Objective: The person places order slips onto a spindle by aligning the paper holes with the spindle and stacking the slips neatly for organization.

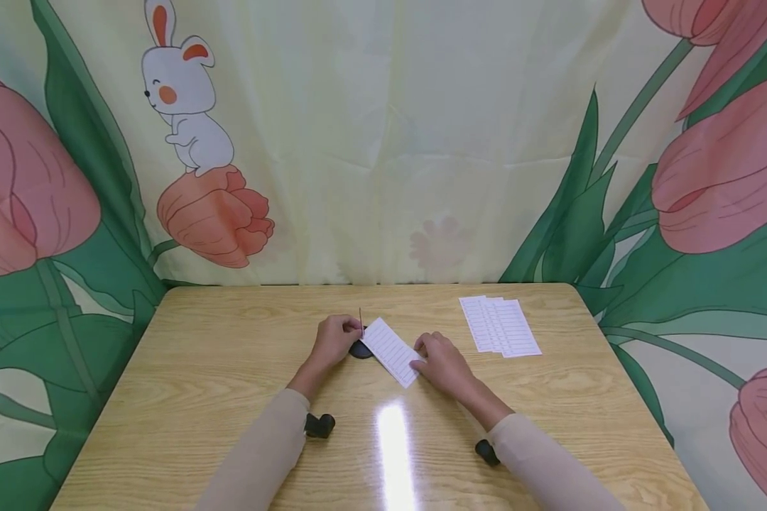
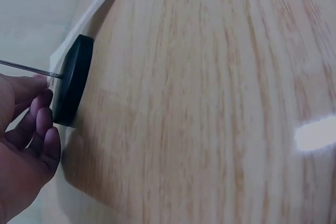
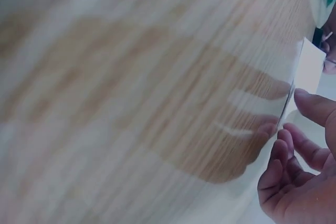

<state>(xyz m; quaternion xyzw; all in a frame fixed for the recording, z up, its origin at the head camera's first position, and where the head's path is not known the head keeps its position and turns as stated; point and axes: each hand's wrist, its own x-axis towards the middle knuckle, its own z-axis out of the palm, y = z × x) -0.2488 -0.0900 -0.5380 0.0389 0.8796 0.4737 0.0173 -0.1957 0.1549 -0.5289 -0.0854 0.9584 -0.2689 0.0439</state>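
Observation:
A white printed paper slip (image 1: 393, 351) slants between both hands, its upper left corner beside a receipt spike with a round black base (image 1: 361, 351) and a thin upright rod (image 1: 361, 317). My left hand (image 1: 336, 339) pinches that corner right next to the rod. In the left wrist view the rod (image 2: 29, 68) rises from the base (image 2: 75, 82) just beyond the left fingertips. My right hand (image 1: 444, 365) holds the slip's lower right end between thumb and fingers; the right wrist view shows the slip (image 3: 308, 66) raised at a tilt over the table.
Several similar printed slips (image 1: 501, 328) lie overlapped at the back right of the wooden table (image 1: 243, 362). A curtain with tulips and a rabbit (image 1: 339, 142) hangs behind the back edge. Black wrist-camera mounts (image 1: 320, 426) show at both sleeves.

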